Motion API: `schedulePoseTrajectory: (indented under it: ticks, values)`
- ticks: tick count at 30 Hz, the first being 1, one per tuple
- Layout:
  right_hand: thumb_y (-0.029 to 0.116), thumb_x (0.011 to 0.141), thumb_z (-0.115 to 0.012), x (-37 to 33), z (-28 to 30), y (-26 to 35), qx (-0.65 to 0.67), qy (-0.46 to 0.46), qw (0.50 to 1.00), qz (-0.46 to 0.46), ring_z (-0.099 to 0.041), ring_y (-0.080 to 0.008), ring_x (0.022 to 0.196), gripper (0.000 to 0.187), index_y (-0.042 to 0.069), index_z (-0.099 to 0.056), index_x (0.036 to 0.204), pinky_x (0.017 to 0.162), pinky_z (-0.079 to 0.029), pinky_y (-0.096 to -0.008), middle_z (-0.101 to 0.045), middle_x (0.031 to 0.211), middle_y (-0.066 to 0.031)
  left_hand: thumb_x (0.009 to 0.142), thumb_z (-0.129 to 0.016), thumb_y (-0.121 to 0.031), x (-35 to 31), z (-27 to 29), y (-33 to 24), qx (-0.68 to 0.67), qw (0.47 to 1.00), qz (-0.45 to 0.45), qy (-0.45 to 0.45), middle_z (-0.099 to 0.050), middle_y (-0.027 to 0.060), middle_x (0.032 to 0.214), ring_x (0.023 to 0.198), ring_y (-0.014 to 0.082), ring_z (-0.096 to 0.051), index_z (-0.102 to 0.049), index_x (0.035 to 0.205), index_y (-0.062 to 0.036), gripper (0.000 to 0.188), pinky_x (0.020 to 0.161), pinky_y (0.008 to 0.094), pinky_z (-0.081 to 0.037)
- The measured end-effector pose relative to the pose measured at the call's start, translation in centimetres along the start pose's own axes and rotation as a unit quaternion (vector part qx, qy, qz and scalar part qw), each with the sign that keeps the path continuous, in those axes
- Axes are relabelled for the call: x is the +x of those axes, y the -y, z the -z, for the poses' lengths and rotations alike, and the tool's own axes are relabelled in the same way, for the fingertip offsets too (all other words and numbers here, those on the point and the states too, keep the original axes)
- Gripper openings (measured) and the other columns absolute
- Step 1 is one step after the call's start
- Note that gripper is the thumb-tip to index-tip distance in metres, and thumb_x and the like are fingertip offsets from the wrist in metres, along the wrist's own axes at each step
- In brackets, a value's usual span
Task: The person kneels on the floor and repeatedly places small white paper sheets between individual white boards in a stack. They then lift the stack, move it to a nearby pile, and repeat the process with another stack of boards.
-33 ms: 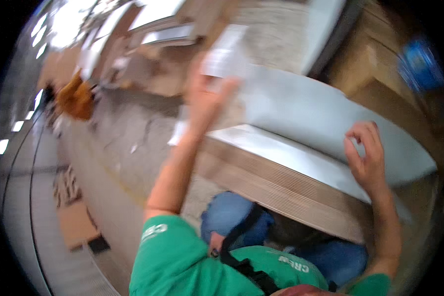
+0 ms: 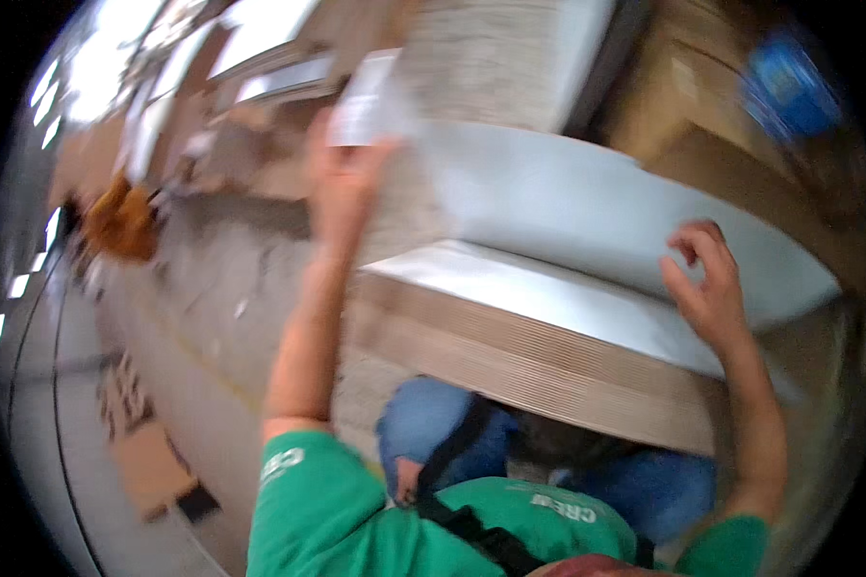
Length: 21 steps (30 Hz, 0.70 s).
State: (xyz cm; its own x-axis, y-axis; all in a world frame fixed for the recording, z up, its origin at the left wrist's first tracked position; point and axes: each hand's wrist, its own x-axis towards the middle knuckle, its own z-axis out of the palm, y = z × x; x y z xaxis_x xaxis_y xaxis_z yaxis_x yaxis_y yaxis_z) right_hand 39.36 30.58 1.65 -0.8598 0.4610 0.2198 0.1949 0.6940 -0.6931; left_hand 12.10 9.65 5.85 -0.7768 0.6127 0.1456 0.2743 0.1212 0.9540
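Observation:
A white cardboard sheet (image 2: 548, 192) stands partly raised and bent above a stack of flat cardboard (image 2: 529, 356), whose many brown edges face me. The stack's top face is white. At the far left end, my left hand (image 2: 342, 188) has its thumb and fingers around a small white flap (image 2: 368, 101); motion blur softens the grip. The flap seems to run into the raised sheet. On the right, my right hand (image 2: 707, 279) hovers in front of the sheet, fingers loosely curled and thumb apart, with nothing between them.
Brown cardboard boxes (image 2: 712, 135) stand beyond the sheet, with a blue object (image 2: 789, 87) at the far right. More stacked board (image 2: 269, 144) lies at the upper left. A person in orange (image 2: 120, 221) is farther off. Flat brown cardboard (image 2: 149, 466) lies on the left.
My left hand and the white flap have moved left, away from the stack. My right thumb and forefinger have parted slightly. The whole view has shifted a little.

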Motion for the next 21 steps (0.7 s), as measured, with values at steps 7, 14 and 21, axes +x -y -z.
schedulePoseTrajectory:
  ticks: [7, 14, 21]
  values:
    - [0.004, 0.071, -0.061, -6.4, 5.9, -16.5, -0.281, -0.118, 0.951, -0.045, -0.052, -0.0271, 0.085, 0.012, 0.008, -0.056, 0.082, 0.071, -0.046, -0.0374, -0.056, 0.083, -0.0081, 0.079, -0.065, -0.033, 5.8, 2.4, 9.8, -0.028, 0.982, 0.16, -0.097, -0.055, 0.0022, 0.084, 0.073, 0.0095, -0.049, -0.057, 0.099, -0.0041, 0.036, 0.07, 0.0245, -0.04]
    - [0.018, 0.073, -0.066, -7.2, 4.5, -18.3, -0.338, -0.169, 0.917, -0.125, -0.057, -0.026, 0.08, 0.012, 0.01, -0.062, 0.081, 0.069, -0.048, -0.0348, -0.06, 0.084, -0.0072, 0.072, -0.073, -0.026, 3.9, 3.3, 13.8, 0.037, 0.981, 0.174, -0.073, -0.058, 0.001, 0.087, 0.079, 0.0083, -0.051, -0.057, 0.104, -0.0034, 0.042, 0.072, 0.0239, -0.04]
    - [0.024, 0.077, -0.066, -9.5, 8.7, -17.6, -0.227, -0.278, 0.918, -0.17, -0.058, -0.0224, 0.078, 0.025, 0.004, -0.061, 0.092, 0.07, -0.047, -0.0328, -0.06, 0.09, -0.0098, 0.072, -0.073, -0.019, 2.8, 4.5, 12.9, 0.012, 0.98, 0.186, -0.072, -0.057, 0.0031, 0.092, 0.081, 0.0102, -0.053, -0.052, 0.113, -0.0015, 0.049, 0.075, 0.0247, -0.041]
